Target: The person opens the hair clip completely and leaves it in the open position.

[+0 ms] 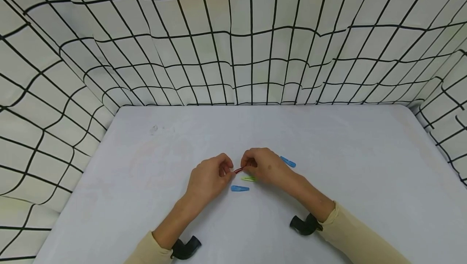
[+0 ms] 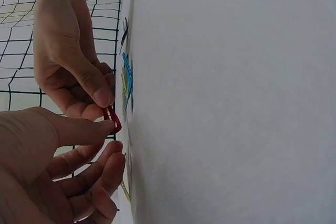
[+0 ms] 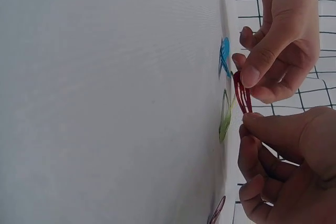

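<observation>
A red snap hair clip is stretched between my two hands, above the white table. My left hand pinches one end of it between thumb and fingers. The other end is pinched by my right hand, thumb against fingertips. In the right wrist view the clip's slotted body shows between the two thumbs. A yellow-green hair clip lies on the table just below the hands, partly overlapped by the right one. Nearer the person lies a blue hair clip, and another blue clip sits beyond the right hand.
The white tabletop stretches around the hands. Black netting over white cloth rises at the back and both sides. Black curved pieces are strapped at the wrists. A dark clip shows low in the right wrist view.
</observation>
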The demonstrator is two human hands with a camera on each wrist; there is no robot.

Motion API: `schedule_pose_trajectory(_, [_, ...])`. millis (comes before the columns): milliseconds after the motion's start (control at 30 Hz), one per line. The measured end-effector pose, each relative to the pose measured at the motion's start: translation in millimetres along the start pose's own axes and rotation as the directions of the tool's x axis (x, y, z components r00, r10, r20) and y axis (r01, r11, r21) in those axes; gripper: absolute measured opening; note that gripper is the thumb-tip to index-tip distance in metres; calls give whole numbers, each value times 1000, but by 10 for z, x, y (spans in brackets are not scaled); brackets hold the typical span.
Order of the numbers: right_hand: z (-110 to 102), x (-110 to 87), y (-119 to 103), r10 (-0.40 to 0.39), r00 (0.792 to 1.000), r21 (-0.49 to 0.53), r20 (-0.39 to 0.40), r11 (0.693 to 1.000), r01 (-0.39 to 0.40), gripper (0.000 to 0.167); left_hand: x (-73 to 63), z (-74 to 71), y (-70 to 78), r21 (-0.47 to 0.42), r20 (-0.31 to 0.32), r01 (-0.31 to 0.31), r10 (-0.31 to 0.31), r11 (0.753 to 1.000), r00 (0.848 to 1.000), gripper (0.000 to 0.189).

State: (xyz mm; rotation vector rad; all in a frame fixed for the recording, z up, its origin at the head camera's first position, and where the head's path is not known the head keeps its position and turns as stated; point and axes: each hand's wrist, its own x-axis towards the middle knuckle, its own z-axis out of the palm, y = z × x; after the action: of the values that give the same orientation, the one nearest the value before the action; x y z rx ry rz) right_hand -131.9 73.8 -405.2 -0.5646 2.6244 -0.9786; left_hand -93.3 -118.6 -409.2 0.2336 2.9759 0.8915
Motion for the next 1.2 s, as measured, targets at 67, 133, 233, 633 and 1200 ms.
schedule_pose_trajectory(67, [0,-3,5,-13,1000,11,-4,1000,13,10,1,-4,4,-9,-2,10,-10,1000,1000,12])
schedule_pose_trajectory(133, [-1,-5,7,-26,1000,23,-10,999,26,10,1,-7,2,-19,-6,16,-16,1000,1000,11])
schedule_pose_trajectory(233, [-6,-5,4,-38,999,41,-19,998,39,10,-2,-13,2,-33,-17,16,-17,999,1000,11])
schedule_pose_trajectory(633, [-33,13,54,-43,999,212,-27,976,48,8,14,-26,-19,-93,-74,51,-58,994,996,7])
schedule_pose_trajectory(1200, [-12,46,141,-22,1000,481,-13,876,25,10,8,-21,-29,-183,-98,88,-107,979,989,5])
